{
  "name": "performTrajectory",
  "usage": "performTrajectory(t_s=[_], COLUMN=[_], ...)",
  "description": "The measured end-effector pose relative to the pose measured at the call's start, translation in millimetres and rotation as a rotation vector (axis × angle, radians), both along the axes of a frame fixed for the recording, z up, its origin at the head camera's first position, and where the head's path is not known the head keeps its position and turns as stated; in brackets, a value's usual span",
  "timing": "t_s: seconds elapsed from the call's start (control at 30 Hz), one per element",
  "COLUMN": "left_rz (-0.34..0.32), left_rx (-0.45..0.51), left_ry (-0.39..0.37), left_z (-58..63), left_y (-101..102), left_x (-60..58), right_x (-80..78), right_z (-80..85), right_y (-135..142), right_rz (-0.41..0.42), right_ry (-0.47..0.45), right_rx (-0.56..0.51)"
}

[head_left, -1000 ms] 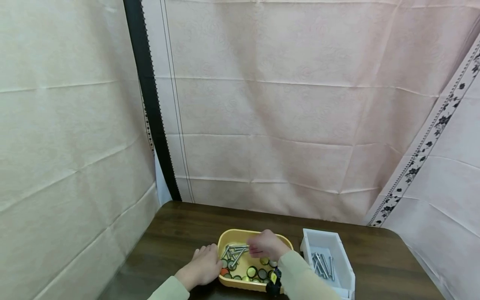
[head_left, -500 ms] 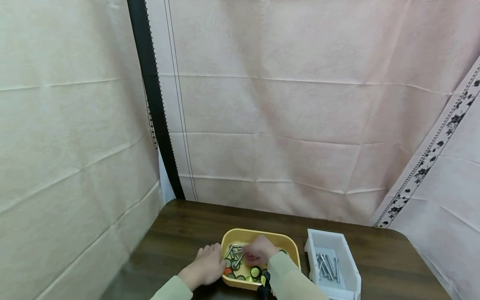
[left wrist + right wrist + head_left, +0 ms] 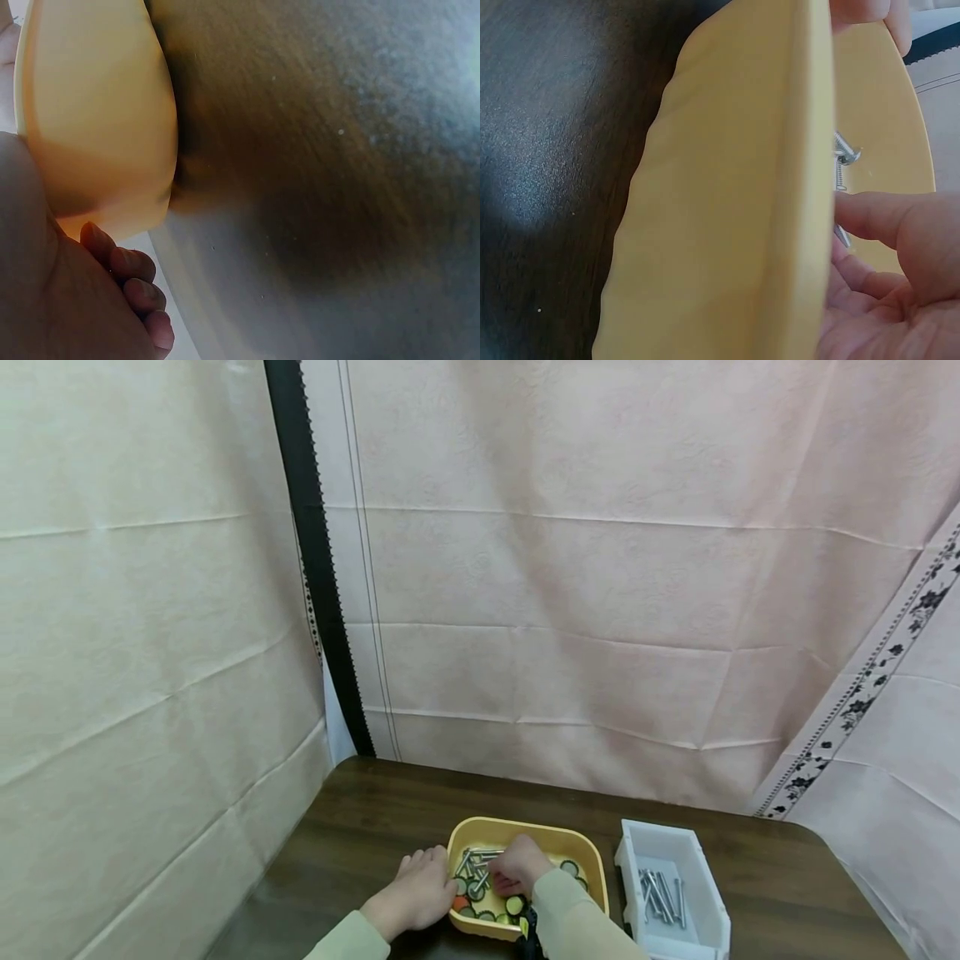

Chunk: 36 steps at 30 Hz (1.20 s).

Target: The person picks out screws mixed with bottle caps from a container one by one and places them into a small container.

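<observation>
My left hand (image 3: 423,885) grips the left side of a yellow plastic basket (image 3: 555,837). In the left wrist view its fingers (image 3: 135,266) curl near the basket's corner. My right hand (image 3: 522,862) is down inside the basket, beside a heap of silver bolts (image 3: 467,863). The right wrist view shows a bolt (image 3: 847,156) past the rim, and another bolt end (image 3: 843,235) between thumb and fingers. The basket's wall hides those fingertips, so whether they pinch it is unclear. Several round bottle caps (image 3: 515,905) lie near the front of the basket, one of them orange.
To the right of the basket stands a white rectangular box (image 3: 660,832) with several bolts (image 3: 660,895) in it. Both containers are on a dark wooden table (image 3: 382,814). Pale cloth (image 3: 570,610) hangs behind and at both sides.
My right hand has gone down into the basket and left, up to the heap of bolts. My left hand stays at the basket's left side. The head view has shifted slightly.
</observation>
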<state>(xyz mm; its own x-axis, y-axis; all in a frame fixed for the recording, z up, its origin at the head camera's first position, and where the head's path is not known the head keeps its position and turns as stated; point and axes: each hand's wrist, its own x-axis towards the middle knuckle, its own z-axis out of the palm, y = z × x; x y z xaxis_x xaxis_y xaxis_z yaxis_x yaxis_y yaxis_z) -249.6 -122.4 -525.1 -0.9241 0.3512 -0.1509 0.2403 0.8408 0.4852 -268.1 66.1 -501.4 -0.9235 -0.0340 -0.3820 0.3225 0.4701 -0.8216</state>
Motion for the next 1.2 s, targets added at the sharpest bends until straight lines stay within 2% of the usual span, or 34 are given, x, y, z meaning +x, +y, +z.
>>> performTrajectory(t_s=[0.47, 0.63, 0.9, 1.2], left_rz=[0.013, 0.014, 0.008, -0.005], left_rx=[-0.015, -0.012, -0.015, -0.016], left_ry=[-0.003, 0.004, -0.009, 0.003], left_z=[1.7, 1.2, -0.4, 0.0], left_y=[2.5, 2.4, 2.4, 1.1], left_x=[0.9, 1.0, -1.9, -1.0], right_x=[-1.5, -0.7, -3.3, 0.1], right_z=[-8.2, -8.9, -12.4, 1.8], right_y=[2.0, 4.9, 18.9, 44.0], right_rz=[-0.029, -0.038, 0.004, 0.068], right_ry=[0.056, 0.089, 0.152, 0.113], right_rx=[0.024, -0.021, -0.056, -0.137])
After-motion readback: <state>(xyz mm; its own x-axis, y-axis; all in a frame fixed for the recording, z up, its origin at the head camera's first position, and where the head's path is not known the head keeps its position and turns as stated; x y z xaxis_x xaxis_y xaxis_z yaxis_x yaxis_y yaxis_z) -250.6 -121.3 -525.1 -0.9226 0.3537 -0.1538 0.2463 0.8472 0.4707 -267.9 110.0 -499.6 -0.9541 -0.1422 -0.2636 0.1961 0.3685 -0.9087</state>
